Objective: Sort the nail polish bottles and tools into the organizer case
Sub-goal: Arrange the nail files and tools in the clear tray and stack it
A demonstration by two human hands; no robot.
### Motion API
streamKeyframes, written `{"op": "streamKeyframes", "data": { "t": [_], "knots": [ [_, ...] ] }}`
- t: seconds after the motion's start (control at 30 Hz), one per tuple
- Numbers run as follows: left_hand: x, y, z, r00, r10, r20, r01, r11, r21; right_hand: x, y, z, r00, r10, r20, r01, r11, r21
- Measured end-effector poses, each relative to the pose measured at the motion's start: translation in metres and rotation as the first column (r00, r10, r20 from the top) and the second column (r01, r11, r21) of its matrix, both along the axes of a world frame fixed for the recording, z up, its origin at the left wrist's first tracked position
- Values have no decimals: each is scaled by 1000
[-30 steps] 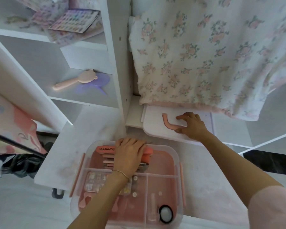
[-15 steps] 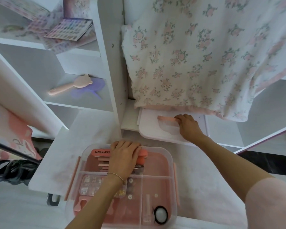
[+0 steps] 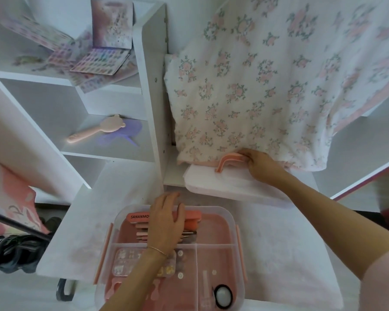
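A clear organizer case (image 3: 229,223) with a pink floor and dividers sits on the white table in front of me. Its far compartment holds a pink box marked SANANMO (image 3: 138,217) and several slim tools. My left hand (image 3: 166,223) hovers flat over that compartment, fingers straight, reaching past the case's far rim. Beyond the case lies a white lid (image 3: 229,187) with a pink handle (image 3: 228,161). My right hand (image 3: 259,164) grips the right end of that handle, which stands raised off the lid.
A floral cloth (image 3: 267,86) hangs over the lid's far edge. White shelves on the left hold a pink bear-shaped brush (image 3: 94,130), a purple comb and sticker sheets (image 3: 99,61). A round black-rimmed item (image 3: 222,296) lies in the case's near right compartment.
My right hand has lifted the pink handle up off the lid and now grips its end. My left hand has slid forward over the case's far rim.
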State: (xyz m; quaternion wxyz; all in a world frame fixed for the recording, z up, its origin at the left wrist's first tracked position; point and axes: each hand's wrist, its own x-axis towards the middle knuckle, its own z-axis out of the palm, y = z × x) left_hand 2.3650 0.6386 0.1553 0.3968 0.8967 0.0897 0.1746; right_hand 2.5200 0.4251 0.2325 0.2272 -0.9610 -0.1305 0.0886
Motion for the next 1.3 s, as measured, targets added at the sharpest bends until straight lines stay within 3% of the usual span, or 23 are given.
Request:
{"op": "streamKeyframes", "data": {
  "t": [0.1, 0.3, 0.4, 0.53, 0.87, 0.97, 1.07, 1.17, 1.23, 1.3],
  "knots": [
    [-4, 2, 11, 996, 92, 12, -88, 976, -199, -13, 9, 7, 999, 5, -48, -3, 1000, 30],
    [-15, 18, 39, 985, 170, 27, -149, 920, -362, -50, 41, 21, 996, 87, 24, -89, 988, 125],
    [-29, 32, 47, 975, 215, 51, -186, 924, -334, -78, 57, 23, 986, 110, 128, -134, 970, 202],
    [-48, 49, 44, 980, 188, 63, -165, 949, -270, -100, 66, 11, 985, 85, 152, -104, 987, 120],
    [-76, 75, 29, 980, 188, -65, -199, 929, -311, -165, 103, 4, 935, 55, 349, -105, 987, 124],
    [-83, 93, 21, 966, 217, -139, -246, 936, -251, -173, 107, 7, 927, 56, 370, -112, 985, 132],
    [-87, 106, 13, 950, 123, -287, -199, 947, -252, -179, 108, 9, 921, 67, 383, -120, 986, 114],
    [-93, 113, 11, 959, 82, -271, -142, 967, -211, -184, 110, 10, 921, 88, 379, -136, 985, 102],
    [-95, 120, 12, 957, 98, -273, -176, 945, -277, -188, 113, 11, 925, 103, 366, -149, 984, 101],
    [-97, 130, 11, 946, 87, -312, -237, 843, -484, -192, 119, 11, 927, 132, 352, -180, 978, 106]
  ]
}}
